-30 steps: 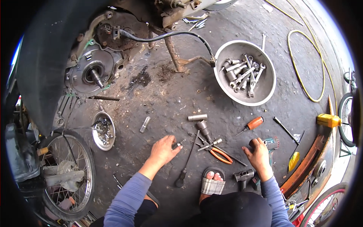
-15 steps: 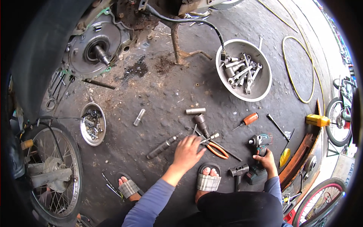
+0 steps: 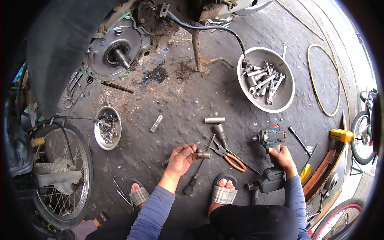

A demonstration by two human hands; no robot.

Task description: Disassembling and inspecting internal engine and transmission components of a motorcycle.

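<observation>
My left hand (image 3: 180,161) pinches a small metal socket (image 3: 203,155) between thumb and fingers, raised over the floor. In my right hand (image 3: 283,159) is a teal-and-black cordless impact wrench (image 3: 273,137), gripped by its handle, its nose toward the left. Between the hands lie orange-handled pliers (image 3: 234,162), a large dark socket (image 3: 220,134) and a long bright socket (image 3: 215,120). Another socket (image 3: 157,124) rests farther left. A black-handled screwdriver (image 3: 190,186) lies below the held socket. The impact wrench partly hides a hammer (image 3: 255,196).
Wrenches and sockets fill a big metal bowl (image 3: 291,90) at upper right; a smaller bowl (image 3: 119,132) at left holds bolts. An opened engine with a shaft (image 3: 120,59) stands at upper left, above a spoked wheel (image 3: 86,176). At right are a yellow bottle (image 3: 341,135) and a hose (image 3: 339,90).
My left hand has picked up the socket from beside the pliers and drawn it back left. My right hand has lifted the impact wrench, which now covers most of the orange screwdriver.
</observation>
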